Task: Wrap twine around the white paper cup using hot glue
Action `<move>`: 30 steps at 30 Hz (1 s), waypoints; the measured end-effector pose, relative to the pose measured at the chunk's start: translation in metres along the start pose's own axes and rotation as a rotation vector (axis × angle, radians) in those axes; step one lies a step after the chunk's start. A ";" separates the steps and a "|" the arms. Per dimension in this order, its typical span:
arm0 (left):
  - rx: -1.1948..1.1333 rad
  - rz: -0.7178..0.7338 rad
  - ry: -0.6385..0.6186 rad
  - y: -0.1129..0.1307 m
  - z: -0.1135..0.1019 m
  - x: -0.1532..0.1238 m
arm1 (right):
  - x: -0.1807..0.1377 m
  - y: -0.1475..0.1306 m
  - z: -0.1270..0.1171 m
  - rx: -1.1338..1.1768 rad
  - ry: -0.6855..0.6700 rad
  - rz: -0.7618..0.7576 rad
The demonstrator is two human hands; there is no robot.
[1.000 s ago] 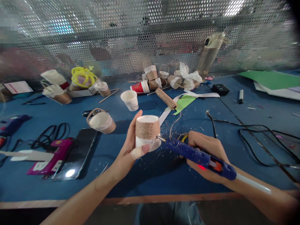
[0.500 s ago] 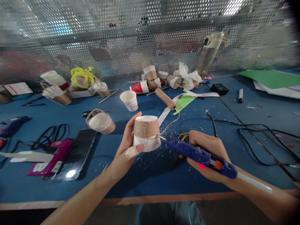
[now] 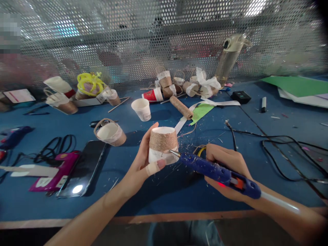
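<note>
A white paper cup (image 3: 164, 145), wound with brown twine over its upper part, is gripped in my left hand (image 3: 143, 162). My thumb, with a bandage around it, presses the cup's bare lower front; the other fingers are mostly hidden behind it. My right hand (image 3: 228, 167) is closed round a blue hot glue gun (image 3: 205, 164) with a clear glue stick (image 3: 279, 201) at its rear. The metal nozzle meets the cup at the lower edge of the twine. A loose strand runs from the cup towards a twine roll (image 3: 181, 107) lying behind it.
A twine-wrapped basket cup (image 3: 110, 132) and a plain paper cup (image 3: 142, 109) stand behind my left hand. A phone (image 3: 81, 171) with its light on and a magenta glue gun (image 3: 56, 171) lie left. Black cables (image 3: 269, 153) trail across the right side. A bottle (image 3: 229, 59) stands behind.
The cup has shifted slightly right in my left hand. The nozzle has slid a little left along the twine's lower edge relative to the cup. The other things remain in place.
</note>
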State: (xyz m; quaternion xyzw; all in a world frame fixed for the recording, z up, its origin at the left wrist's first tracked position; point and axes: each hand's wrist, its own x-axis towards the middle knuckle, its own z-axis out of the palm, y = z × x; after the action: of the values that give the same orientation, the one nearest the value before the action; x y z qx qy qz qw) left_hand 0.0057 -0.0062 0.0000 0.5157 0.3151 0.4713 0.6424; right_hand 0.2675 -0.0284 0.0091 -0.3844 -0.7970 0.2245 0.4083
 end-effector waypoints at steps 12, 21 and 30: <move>-0.024 0.057 0.056 0.001 -0.003 0.003 | 0.000 0.000 -0.002 0.014 0.023 0.049; -0.047 0.031 0.047 0.001 0.001 0.001 | -0.001 -0.003 -0.002 0.026 0.007 0.036; -0.087 0.025 0.077 0.004 0.000 0.002 | 0.001 -0.001 -0.001 0.104 0.032 0.084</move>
State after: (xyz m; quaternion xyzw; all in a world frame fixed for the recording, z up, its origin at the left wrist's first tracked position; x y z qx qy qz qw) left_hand 0.0047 -0.0044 0.0040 0.4726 0.3122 0.5122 0.6456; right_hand 0.2673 -0.0279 0.0107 -0.3993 -0.7607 0.2766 0.4306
